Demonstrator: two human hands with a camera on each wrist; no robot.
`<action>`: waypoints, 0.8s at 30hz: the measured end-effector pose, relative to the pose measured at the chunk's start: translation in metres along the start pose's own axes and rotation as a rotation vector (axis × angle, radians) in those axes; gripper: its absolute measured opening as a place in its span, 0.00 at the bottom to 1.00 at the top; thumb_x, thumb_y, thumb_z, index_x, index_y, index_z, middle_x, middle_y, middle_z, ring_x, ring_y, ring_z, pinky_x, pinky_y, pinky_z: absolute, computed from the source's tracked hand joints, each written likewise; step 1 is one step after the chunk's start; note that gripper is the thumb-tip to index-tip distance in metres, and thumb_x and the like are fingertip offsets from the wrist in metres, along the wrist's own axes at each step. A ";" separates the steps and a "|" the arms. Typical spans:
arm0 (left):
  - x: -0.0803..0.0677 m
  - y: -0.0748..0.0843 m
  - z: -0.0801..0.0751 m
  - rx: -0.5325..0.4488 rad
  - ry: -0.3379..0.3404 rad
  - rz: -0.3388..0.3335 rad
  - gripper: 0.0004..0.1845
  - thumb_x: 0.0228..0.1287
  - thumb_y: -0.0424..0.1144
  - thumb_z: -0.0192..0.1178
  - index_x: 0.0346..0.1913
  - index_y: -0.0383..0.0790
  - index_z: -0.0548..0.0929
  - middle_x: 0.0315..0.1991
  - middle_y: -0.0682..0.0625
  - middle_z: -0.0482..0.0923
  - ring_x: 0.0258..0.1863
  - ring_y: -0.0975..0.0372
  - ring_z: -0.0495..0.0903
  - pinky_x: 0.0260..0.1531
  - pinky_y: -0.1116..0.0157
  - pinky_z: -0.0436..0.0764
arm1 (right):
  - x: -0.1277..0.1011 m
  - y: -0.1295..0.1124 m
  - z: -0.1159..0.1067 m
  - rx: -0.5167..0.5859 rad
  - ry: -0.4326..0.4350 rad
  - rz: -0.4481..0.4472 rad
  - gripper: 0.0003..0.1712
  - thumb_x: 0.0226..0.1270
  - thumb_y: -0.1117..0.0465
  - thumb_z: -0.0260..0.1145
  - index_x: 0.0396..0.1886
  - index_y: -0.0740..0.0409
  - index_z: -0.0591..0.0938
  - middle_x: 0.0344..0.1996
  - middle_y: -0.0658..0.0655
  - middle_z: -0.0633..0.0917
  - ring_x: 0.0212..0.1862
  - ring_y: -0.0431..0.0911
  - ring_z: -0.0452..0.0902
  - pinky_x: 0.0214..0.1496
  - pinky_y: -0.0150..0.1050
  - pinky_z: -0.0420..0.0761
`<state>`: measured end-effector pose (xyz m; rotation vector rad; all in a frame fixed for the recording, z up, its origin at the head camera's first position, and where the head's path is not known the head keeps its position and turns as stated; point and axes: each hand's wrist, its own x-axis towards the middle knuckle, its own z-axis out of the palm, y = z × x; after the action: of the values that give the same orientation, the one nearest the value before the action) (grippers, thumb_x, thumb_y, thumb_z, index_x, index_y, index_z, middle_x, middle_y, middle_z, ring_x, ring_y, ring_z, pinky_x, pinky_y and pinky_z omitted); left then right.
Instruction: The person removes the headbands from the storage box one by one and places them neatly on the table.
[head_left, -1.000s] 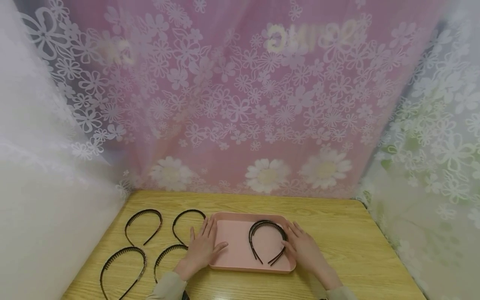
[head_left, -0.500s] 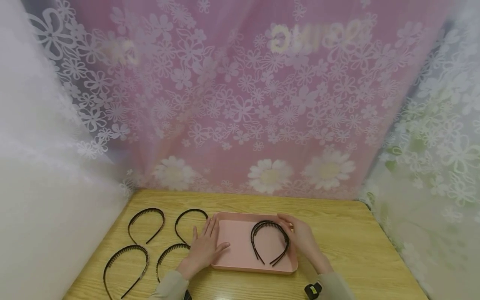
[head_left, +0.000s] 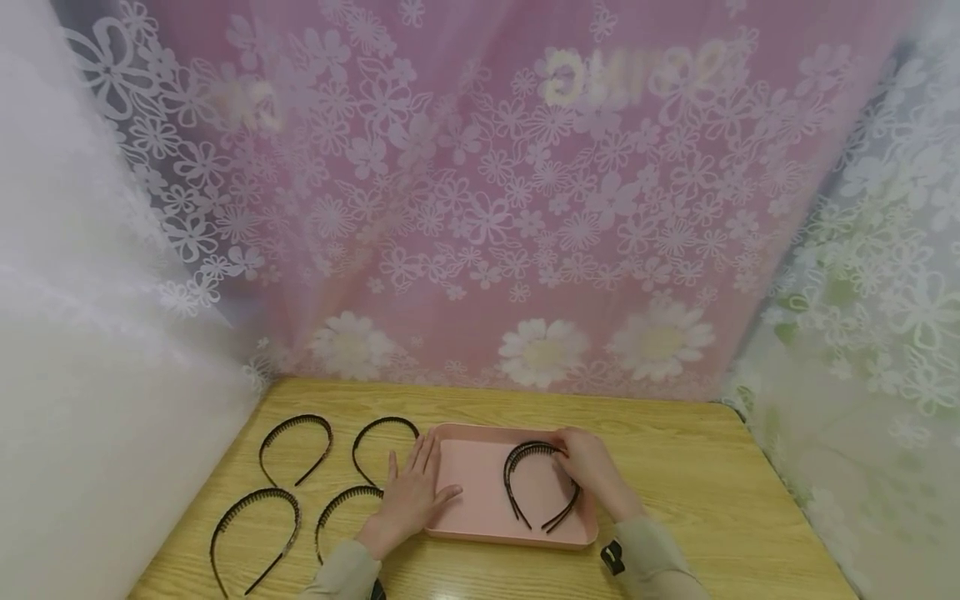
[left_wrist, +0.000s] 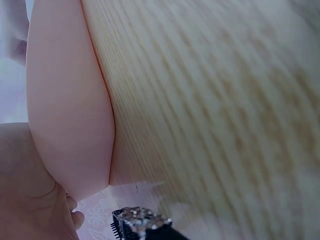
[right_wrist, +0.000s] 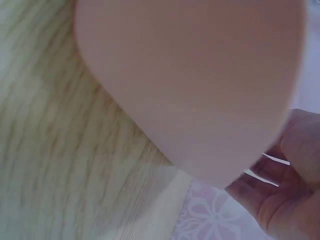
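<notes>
Wooden desk (head_left: 697, 500), lower frame: left hand (head_left: 408, 500) flat, fingers straight, steadying pink tray (head_left: 468, 487); right hand (head_left: 592, 471) fingers curled, pinching black headband (head_left: 536, 492) inside tray at center

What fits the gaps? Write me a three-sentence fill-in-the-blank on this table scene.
The right hand grips a black headband lying in the ____ tray.
The left hand rests flat on that tray's ____ edge.
____ more headbands lie on the wooden table, left of the tray.
Missing words: pink; left; four.
</notes>
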<state>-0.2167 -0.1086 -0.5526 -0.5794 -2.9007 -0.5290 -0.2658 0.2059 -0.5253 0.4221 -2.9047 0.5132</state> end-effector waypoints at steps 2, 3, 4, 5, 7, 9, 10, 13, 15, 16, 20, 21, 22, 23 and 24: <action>0.000 0.002 -0.002 0.011 -0.010 -0.009 0.48 0.72 0.58 0.58 0.79 0.27 0.54 0.80 0.35 0.50 0.78 0.42 0.53 0.67 0.27 0.49 | 0.001 -0.001 0.001 -0.016 -0.003 -0.013 0.12 0.62 0.68 0.75 0.46 0.59 0.88 0.39 0.57 0.88 0.41 0.52 0.85 0.44 0.49 0.85; 0.000 0.002 -0.002 0.020 -0.016 -0.012 0.48 0.72 0.58 0.58 0.79 0.28 0.53 0.80 0.35 0.49 0.78 0.42 0.53 0.68 0.28 0.50 | 0.002 -0.001 0.001 -0.020 -0.003 -0.020 0.12 0.61 0.68 0.75 0.45 0.60 0.88 0.39 0.57 0.88 0.41 0.53 0.85 0.44 0.49 0.85; 0.001 0.002 -0.002 0.027 -0.019 -0.014 0.48 0.72 0.59 0.57 0.79 0.28 0.53 0.80 0.36 0.49 0.78 0.42 0.53 0.68 0.28 0.50 | 0.002 -0.001 0.001 -0.021 -0.006 -0.023 0.12 0.61 0.69 0.75 0.45 0.60 0.88 0.38 0.58 0.88 0.41 0.53 0.85 0.44 0.50 0.85; 0.001 0.003 -0.002 0.033 -0.023 -0.014 0.48 0.72 0.59 0.57 0.79 0.28 0.53 0.80 0.36 0.49 0.78 0.43 0.53 0.68 0.28 0.50 | 0.003 -0.001 0.002 -0.025 -0.005 -0.031 0.12 0.60 0.70 0.75 0.44 0.60 0.88 0.37 0.58 0.87 0.40 0.52 0.84 0.43 0.49 0.85; 0.001 0.002 -0.001 0.036 -0.027 -0.015 0.48 0.72 0.59 0.57 0.79 0.28 0.53 0.80 0.37 0.49 0.78 0.43 0.53 0.68 0.28 0.50 | 0.004 -0.001 0.003 -0.046 0.000 -0.051 0.12 0.59 0.72 0.75 0.43 0.61 0.88 0.35 0.58 0.86 0.37 0.52 0.84 0.40 0.49 0.85; 0.002 0.002 0.000 0.039 -0.027 -0.014 0.48 0.72 0.60 0.57 0.79 0.28 0.53 0.80 0.37 0.49 0.78 0.43 0.53 0.68 0.28 0.51 | 0.005 0.000 0.004 -0.070 0.001 -0.068 0.11 0.58 0.73 0.75 0.41 0.61 0.89 0.33 0.58 0.85 0.35 0.51 0.83 0.38 0.47 0.84; 0.002 0.002 0.000 0.038 -0.026 -0.013 0.48 0.72 0.60 0.57 0.79 0.28 0.53 0.80 0.37 0.49 0.78 0.43 0.53 0.67 0.28 0.51 | 0.005 0.000 0.004 -0.077 0.000 -0.073 0.11 0.58 0.74 0.74 0.40 0.61 0.89 0.32 0.57 0.84 0.33 0.51 0.82 0.36 0.45 0.84; 0.002 0.002 0.001 0.046 -0.019 -0.009 0.48 0.71 0.59 0.57 0.79 0.28 0.54 0.80 0.36 0.49 0.78 0.43 0.54 0.67 0.28 0.51 | 0.006 0.000 0.000 -0.070 -0.006 -0.074 0.11 0.57 0.76 0.73 0.38 0.62 0.89 0.30 0.56 0.82 0.30 0.50 0.80 0.32 0.44 0.82; 0.002 0.003 0.001 0.054 -0.014 -0.007 0.48 0.71 0.60 0.57 0.79 0.28 0.54 0.80 0.36 0.50 0.78 0.43 0.54 0.67 0.28 0.52 | 0.007 -0.001 -0.003 -0.034 -0.019 -0.056 0.11 0.58 0.77 0.72 0.39 0.62 0.88 0.30 0.55 0.82 0.32 0.50 0.81 0.34 0.45 0.82; 0.002 0.003 0.001 0.057 -0.012 -0.007 0.48 0.71 0.60 0.57 0.78 0.27 0.54 0.80 0.36 0.50 0.78 0.43 0.54 0.67 0.28 0.52 | 0.007 -0.001 -0.005 -0.006 -0.023 -0.047 0.12 0.58 0.77 0.71 0.39 0.61 0.88 0.31 0.55 0.83 0.33 0.50 0.81 0.35 0.46 0.83; 0.000 0.003 0.000 0.063 -0.006 -0.009 0.48 0.71 0.60 0.58 0.78 0.27 0.55 0.80 0.36 0.50 0.78 0.43 0.54 0.67 0.28 0.52 | 0.006 -0.001 -0.013 0.085 -0.039 -0.021 0.11 0.62 0.74 0.69 0.42 0.59 0.86 0.35 0.56 0.86 0.37 0.50 0.83 0.39 0.47 0.84; 0.000 0.002 0.000 0.061 -0.006 -0.010 0.48 0.71 0.59 0.58 0.78 0.27 0.55 0.80 0.36 0.50 0.78 0.43 0.54 0.67 0.28 0.52 | 0.006 -0.001 -0.015 0.108 -0.047 -0.020 0.10 0.64 0.73 0.69 0.43 0.60 0.86 0.35 0.56 0.87 0.37 0.50 0.84 0.39 0.46 0.84; 0.000 0.002 0.000 0.061 -0.007 -0.012 0.48 0.71 0.60 0.58 0.78 0.27 0.55 0.80 0.36 0.50 0.78 0.43 0.54 0.67 0.28 0.52 | 0.006 -0.001 -0.017 0.141 -0.061 -0.017 0.10 0.65 0.73 0.68 0.45 0.60 0.86 0.36 0.56 0.87 0.37 0.50 0.84 0.39 0.46 0.84; 0.000 0.002 0.000 0.061 -0.007 -0.013 0.48 0.71 0.60 0.58 0.78 0.27 0.55 0.80 0.36 0.50 0.78 0.43 0.54 0.67 0.28 0.52 | 0.006 -0.001 -0.019 0.171 -0.078 -0.017 0.11 0.65 0.72 0.68 0.46 0.61 0.86 0.36 0.57 0.87 0.37 0.49 0.84 0.38 0.45 0.84; 0.000 0.001 0.000 0.060 -0.008 -0.016 0.48 0.71 0.60 0.58 0.78 0.28 0.54 0.80 0.36 0.50 0.78 0.43 0.54 0.67 0.28 0.52 | 0.005 0.000 -0.021 0.203 -0.099 -0.019 0.11 0.66 0.71 0.68 0.47 0.61 0.86 0.37 0.57 0.88 0.37 0.49 0.84 0.38 0.45 0.84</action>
<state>-0.2160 -0.1077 -0.5519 -0.5521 -2.9197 -0.4401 -0.2685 0.2118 -0.5042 0.5154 -2.9500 0.8100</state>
